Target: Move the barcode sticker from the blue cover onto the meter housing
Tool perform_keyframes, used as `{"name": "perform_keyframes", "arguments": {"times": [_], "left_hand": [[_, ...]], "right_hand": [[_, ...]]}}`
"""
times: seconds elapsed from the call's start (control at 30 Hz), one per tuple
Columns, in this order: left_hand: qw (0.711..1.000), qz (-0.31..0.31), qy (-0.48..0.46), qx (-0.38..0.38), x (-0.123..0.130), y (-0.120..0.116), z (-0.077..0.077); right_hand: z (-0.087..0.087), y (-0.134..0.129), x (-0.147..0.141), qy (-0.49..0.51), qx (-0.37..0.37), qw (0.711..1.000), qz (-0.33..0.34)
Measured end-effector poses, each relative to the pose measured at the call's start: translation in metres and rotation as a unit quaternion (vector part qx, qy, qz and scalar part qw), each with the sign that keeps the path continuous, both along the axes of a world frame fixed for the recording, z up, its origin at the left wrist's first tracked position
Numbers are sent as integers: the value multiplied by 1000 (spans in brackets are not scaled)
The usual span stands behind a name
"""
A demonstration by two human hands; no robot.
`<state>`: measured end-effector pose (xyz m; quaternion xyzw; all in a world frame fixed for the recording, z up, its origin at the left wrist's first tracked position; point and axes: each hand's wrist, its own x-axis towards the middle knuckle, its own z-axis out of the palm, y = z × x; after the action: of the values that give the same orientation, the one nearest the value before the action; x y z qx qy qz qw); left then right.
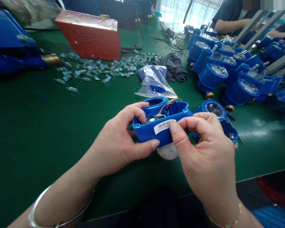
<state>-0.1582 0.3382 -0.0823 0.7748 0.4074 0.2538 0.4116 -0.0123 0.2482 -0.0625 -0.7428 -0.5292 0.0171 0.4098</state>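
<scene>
A blue plastic meter housing (143,134) is tilted up in front of me, with thin coloured wires (165,106) and a dark part with a white dot (152,119) inside its uncovered top. My left hand (118,136) is closed on the housing's left end, thumb low on the near wall and fingers over the rim. A white barcode label (161,126) lies along that near wall. My right hand (204,152) pinches the label's right end with thumb and forefinger against the wall. Below the housing, a round greyish disc (168,152) shows partly.
Another blue meter (212,109) lies just right of my hands. Several blue meters (218,71) crowd the right side, near another person's arm (232,26). Behind are a plastic bag of blue pieces (156,80), a dark cloth (172,66), scattered small parts (92,68) and an orange box (92,36).
</scene>
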Motion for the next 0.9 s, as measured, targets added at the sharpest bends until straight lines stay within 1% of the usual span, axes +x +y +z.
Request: {"name": "perform_keyframes", "arguments": {"times": [0.33,0.4,0.5,0.6,0.7,0.8,0.9], "left_hand": [[1000,-10,12,12,-2,1,-4],[1000,-11,14,14,-2,1,-4],[1000,-11,14,19,-3,1,-4],[1000,-14,18,12,-3,1,-4],[1000,-14,18,1,-3,0,-2],[1000,-17,11,-7,-2,0,-1],[1000,-16,5,-18,-2,1,0]], "right_hand": [[-7,4,-4,-47,32,998,-19],[-7,5,-4,-45,28,998,-19],[-9,6,-2,-35,25,998,-37],[-12,7,0,1,28,999,-46],[-12,8,4,42,22,999,-13],[-10,11,9,50,17,998,26],[-8,14,17,65,26,997,45]]}}
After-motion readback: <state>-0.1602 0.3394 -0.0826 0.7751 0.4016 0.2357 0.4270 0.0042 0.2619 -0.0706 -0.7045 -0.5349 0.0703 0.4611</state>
